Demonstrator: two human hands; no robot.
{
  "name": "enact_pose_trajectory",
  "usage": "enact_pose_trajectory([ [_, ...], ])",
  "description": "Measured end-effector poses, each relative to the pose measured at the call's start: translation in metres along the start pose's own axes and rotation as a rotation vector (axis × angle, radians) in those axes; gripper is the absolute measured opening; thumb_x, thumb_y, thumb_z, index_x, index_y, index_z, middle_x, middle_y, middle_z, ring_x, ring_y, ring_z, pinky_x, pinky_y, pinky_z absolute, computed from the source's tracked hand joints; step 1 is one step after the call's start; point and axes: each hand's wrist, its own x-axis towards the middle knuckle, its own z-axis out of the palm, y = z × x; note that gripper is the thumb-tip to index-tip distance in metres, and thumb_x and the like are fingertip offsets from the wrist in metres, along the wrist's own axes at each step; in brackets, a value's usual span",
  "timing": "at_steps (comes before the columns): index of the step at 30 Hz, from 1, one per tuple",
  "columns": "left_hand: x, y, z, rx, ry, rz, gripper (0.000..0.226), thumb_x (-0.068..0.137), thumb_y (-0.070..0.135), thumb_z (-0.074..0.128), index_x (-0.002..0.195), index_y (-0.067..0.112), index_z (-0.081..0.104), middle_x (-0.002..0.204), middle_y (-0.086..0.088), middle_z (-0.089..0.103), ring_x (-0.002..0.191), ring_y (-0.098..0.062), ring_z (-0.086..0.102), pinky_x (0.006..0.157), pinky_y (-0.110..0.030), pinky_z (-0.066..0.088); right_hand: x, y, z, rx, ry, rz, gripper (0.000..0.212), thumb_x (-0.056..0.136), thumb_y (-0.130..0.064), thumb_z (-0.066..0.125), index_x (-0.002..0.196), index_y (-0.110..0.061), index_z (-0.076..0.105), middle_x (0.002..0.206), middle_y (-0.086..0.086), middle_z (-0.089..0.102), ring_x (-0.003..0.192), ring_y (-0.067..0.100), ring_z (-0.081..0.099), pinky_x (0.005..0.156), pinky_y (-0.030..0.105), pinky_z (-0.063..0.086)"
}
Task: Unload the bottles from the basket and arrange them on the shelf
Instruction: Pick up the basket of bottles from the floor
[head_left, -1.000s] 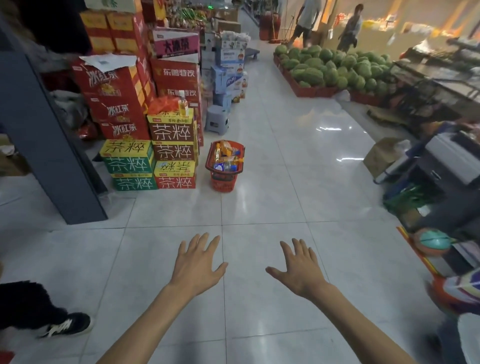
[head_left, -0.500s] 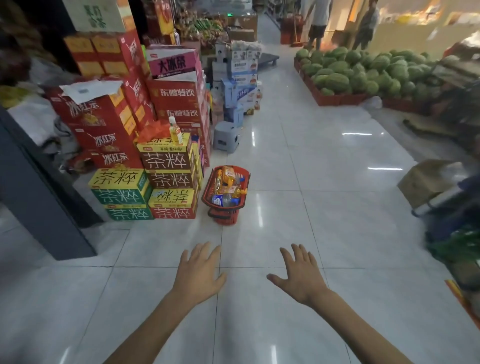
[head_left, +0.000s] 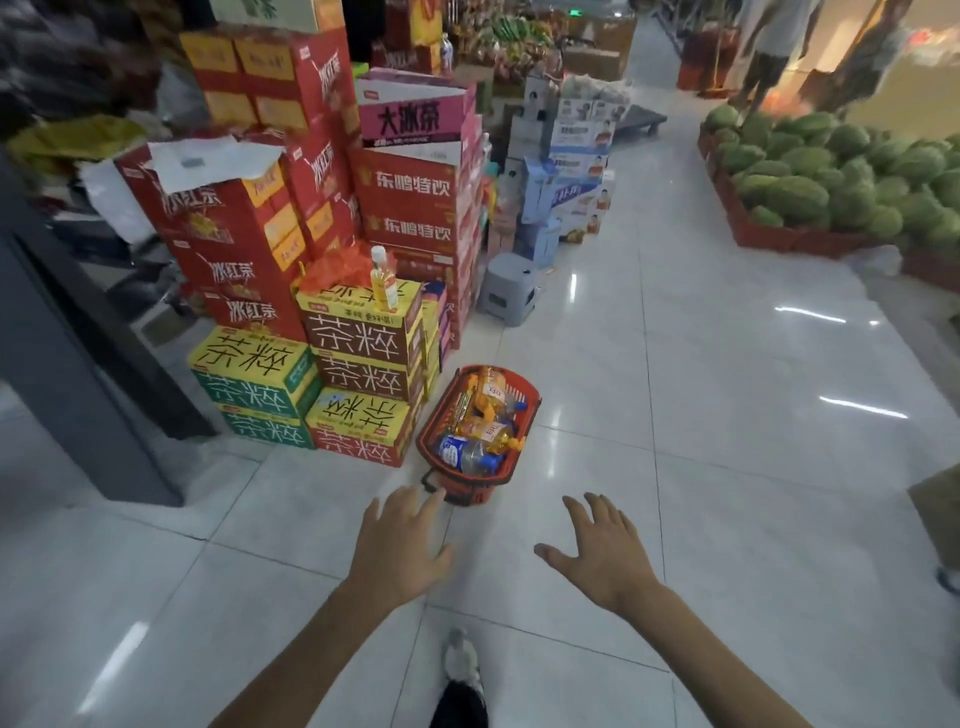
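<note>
The red plastic shopping basket (head_left: 447, 400) stands on the white tiled floor (head_left: 675, 415), loaded with yellow and clear plastic bottles (head_left: 485, 415) lying on their sides. Stacked cardboard drink cartons (head_left: 363, 374) sit just beside it. The left hand (head_left: 400, 545) and right hand (head_left: 602, 551) hover before the basket, fingers spread, holding nothing; the left fingertips are nearest its end.

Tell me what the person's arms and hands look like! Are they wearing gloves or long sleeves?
No gloves and no sleeves in view. The left hand and right hand are bare, and so are the left forearm and right forearm, down to the picture's edge. I see no watch, ring or bracelet. Below them, one foot wears a black-and-white shoe.
</note>
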Motion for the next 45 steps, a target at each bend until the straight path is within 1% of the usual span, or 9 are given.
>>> enact_pose_trajectory([
  [5, 0.103, -0.003, -0.006, -0.088, 0.032, -0.057, 0.080, 0.085, 0.068, 0.049, 0.152, 0.024, 0.045, 0.150, -0.006, 0.052, 0.138, -0.025, 0.048, 0.110, -0.050, 0.044, 0.104, 0.019, -0.050, -0.081, -0.049, -0.017, 0.123, 0.062, -0.094, 0.001, 0.163, -0.025, 0.016, 0.170, 0.009, 0.014, 0.158, 0.030, 0.006, 0.128, 0.045, 0.010],
  [9, 0.164, 0.001, -0.012, -0.117, 0.043, -0.118, 0.080, 0.085, 0.070, 0.044, 0.151, 0.023, 0.046, 0.149, -0.004, 0.051, 0.134, -0.023, 0.050, 0.107, -0.047, 0.048, 0.171, 0.034, -0.085, -0.130, -0.051, -0.058, 0.092, 0.091, -0.080, 0.034, 0.163, -0.024, 0.016, 0.171, 0.008, 0.013, 0.158, 0.030, 0.008, 0.129, 0.046, 0.011],
  [13, 0.214, 0.004, -0.007, -0.173, 0.051, -0.189, 0.079, 0.084, 0.072, 0.042, 0.148, 0.026, 0.046, 0.144, -0.002, 0.055, 0.128, -0.021, 0.054, 0.101, -0.043, 0.053, 0.238, 0.051, -0.101, -0.170, -0.090, -0.110, 0.098, 0.087, -0.085, 0.030, 0.162, -0.025, 0.018, 0.170, 0.009, 0.016, 0.158, 0.030, 0.010, 0.128, 0.046, 0.013],
  [16, 0.242, 0.011, -0.005, -0.169, 0.064, -0.301, 0.080, 0.084, 0.070, 0.043, 0.149, 0.024, 0.045, 0.146, -0.003, 0.054, 0.133, -0.022, 0.052, 0.105, -0.043, 0.050, 0.291, 0.063, -0.109, -0.201, -0.110, -0.188, 0.111, 0.075, -0.093, 0.013, 0.162, -0.024, 0.020, 0.169, 0.010, 0.018, 0.157, 0.031, 0.013, 0.128, 0.047, 0.014],
  [21, 0.285, 0.036, 0.000, -0.161, 0.047, -0.490, 0.083, 0.084, 0.073, 0.027, 0.152, 0.028, 0.040, 0.154, -0.002, 0.048, 0.141, -0.022, 0.044, 0.111, -0.044, 0.044, 0.378, 0.083, -0.128, -0.205, -0.104, -0.379, 0.092, 0.090, -0.080, 0.039, 0.161, -0.024, 0.019, 0.167, 0.010, 0.022, 0.156, 0.029, 0.017, 0.127, 0.045, 0.016],
  [26, 0.315, 0.080, -0.005, -0.151, 0.034, -0.698, 0.077, 0.088, 0.068, 0.036, 0.154, 0.029, 0.038, 0.156, -0.002, 0.045, 0.142, -0.025, 0.044, 0.115, -0.047, 0.039, 0.445, 0.103, -0.154, -0.206, -0.089, -0.591, 0.089, 0.083, -0.082, 0.037, 0.151, -0.024, 0.036, 0.149, 0.008, 0.044, 0.140, 0.030, 0.041, 0.119, 0.044, 0.033],
  [31, 0.337, 0.110, -0.004, -0.219, 0.083, -0.885, 0.074, 0.091, 0.067, 0.043, 0.154, 0.029, 0.041, 0.157, -0.002, 0.045, 0.143, -0.024, 0.044, 0.117, -0.046, 0.038, 0.507, 0.093, -0.171, -0.234, -0.163, -0.697, 0.087, 0.082, -0.081, 0.045, 0.149, -0.027, 0.037, 0.150, 0.006, 0.043, 0.141, 0.029, 0.041, 0.118, 0.047, 0.035],
  [40, 0.395, 0.085, 0.012, -0.357, 0.027, -1.128, 0.083, 0.084, 0.071, 0.031, 0.157, 0.031, 0.032, 0.161, 0.001, 0.038, 0.146, -0.021, 0.038, 0.119, -0.044, 0.035, 0.615, 0.040, -0.165, -0.410, -0.183, -0.894, 0.099, 0.077, -0.084, 0.023, 0.150, -0.020, 0.041, 0.149, 0.010, 0.048, 0.137, 0.030, 0.046, 0.113, 0.048, 0.042],
  [45, 0.426, 0.072, 0.025, -0.417, 0.023, -1.230, 0.075, 0.085, 0.065, 0.044, 0.150, 0.029, 0.041, 0.154, -0.003, 0.048, 0.139, -0.027, 0.048, 0.113, -0.047, 0.042, 0.659, 0.021, -0.160, -0.457, -0.205, -0.978, 0.103, 0.074, -0.085, 0.020, 0.149, -0.019, 0.044, 0.149, 0.010, 0.049, 0.137, 0.030, 0.046, 0.113, 0.045, 0.041],
])
